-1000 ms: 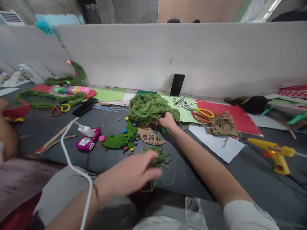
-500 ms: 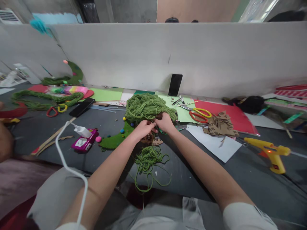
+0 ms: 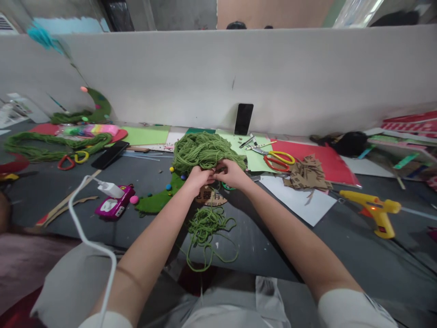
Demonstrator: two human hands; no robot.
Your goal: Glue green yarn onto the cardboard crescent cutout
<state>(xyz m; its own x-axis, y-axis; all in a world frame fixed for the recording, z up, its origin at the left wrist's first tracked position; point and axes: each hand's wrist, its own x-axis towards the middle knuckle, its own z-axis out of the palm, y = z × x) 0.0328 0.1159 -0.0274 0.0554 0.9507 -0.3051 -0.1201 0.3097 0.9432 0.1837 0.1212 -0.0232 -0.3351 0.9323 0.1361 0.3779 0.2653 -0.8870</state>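
A big tangle of green yarn (image 3: 205,150) lies in the middle of the dark table (image 3: 280,237). My left hand (image 3: 196,177) and my right hand (image 3: 229,173) meet at its near edge, both with fingers pinched on strands of it. Below them a loose pile of green yarn strands (image 3: 206,230) hangs over the table's front edge. A green felt shape with coloured pompoms (image 3: 159,198) and a brown cardboard piece with printed characters (image 3: 210,198) lie under my hands.
Red-and-yellow scissors (image 3: 278,160), cardboard scraps (image 3: 307,173), white paper (image 3: 300,200) and a lit yellow glue gun (image 3: 375,209) lie to the right. A pink power strip with a white charger (image 3: 112,202) and a black phone (image 3: 109,155) lie left. Another phone (image 3: 243,118) leans on the white partition.
My left hand has gone from the loose strands near the table's front edge up to the big yarn tangle, joining my right hand there. The loose pile now lies uncovered.
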